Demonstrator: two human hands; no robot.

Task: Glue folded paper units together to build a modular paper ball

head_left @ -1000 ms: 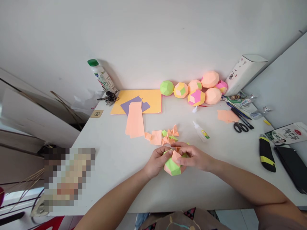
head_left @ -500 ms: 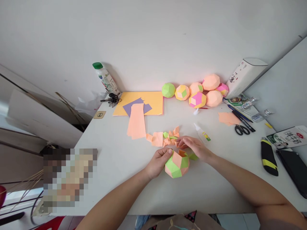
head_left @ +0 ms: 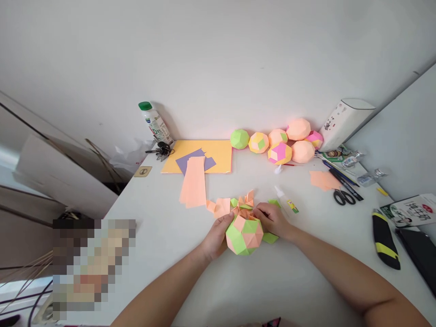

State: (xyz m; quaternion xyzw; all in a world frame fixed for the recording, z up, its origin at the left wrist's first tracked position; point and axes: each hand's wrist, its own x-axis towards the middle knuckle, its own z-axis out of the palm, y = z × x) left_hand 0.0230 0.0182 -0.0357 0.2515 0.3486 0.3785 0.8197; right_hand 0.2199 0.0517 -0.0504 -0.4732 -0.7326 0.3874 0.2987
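A part-built paper ball [head_left: 244, 234] of green and peach facets sits between my hands near the table's front. My left hand [head_left: 216, 237] cups its left side with the fingers curled round it. My right hand [head_left: 271, 219] is closed just behind and right of the ball, over a pile of small folded peach and green paper pieces [head_left: 242, 202]; what its fingers pinch is hidden. A green paper piece [head_left: 270, 237] lies under my right wrist.
Several finished paper balls [head_left: 279, 152] line the wall. Yellow, purple and peach paper sheets [head_left: 196, 167] lie at the back left, by keys [head_left: 162, 150] and a bottle [head_left: 155, 123]. A glue bottle [head_left: 287, 201], scissors [head_left: 343, 197], pens and a black-yellow knife [head_left: 384, 239] lie to the right.
My right hand left the ball, reached to the pile of folded pieces, then closed there. My left hand has turned the ball so that closed facets face up.
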